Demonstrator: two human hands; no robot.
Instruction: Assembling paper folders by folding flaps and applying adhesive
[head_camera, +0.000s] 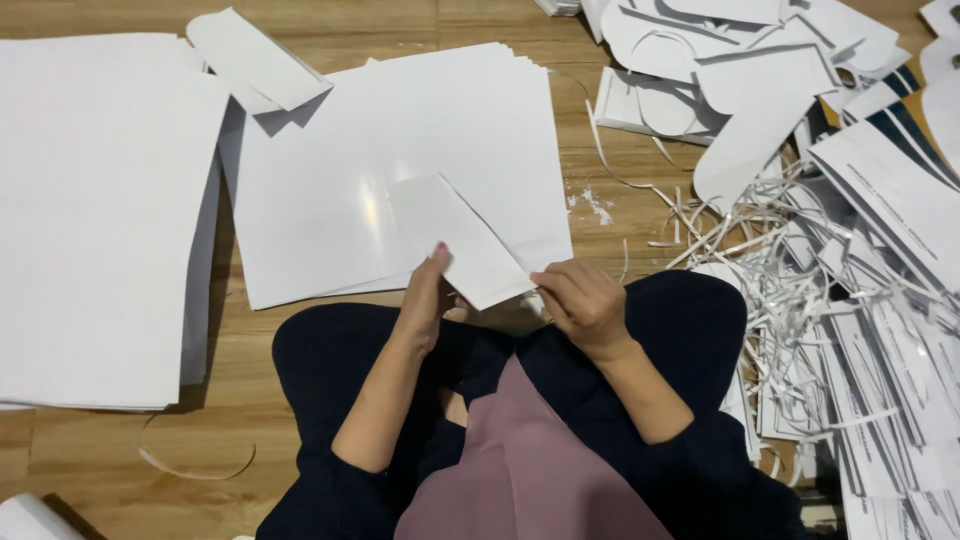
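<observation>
Both the left hand (425, 300) and the right hand (580, 300) grip a white paper piece (460, 240), near a paper stack (400, 170) on the floor (90, 460).

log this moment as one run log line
left hand: grips white folded paper piece | right hand: pinches its lower corner | beneath: stack of white paper sheets on wooden floor
</observation>
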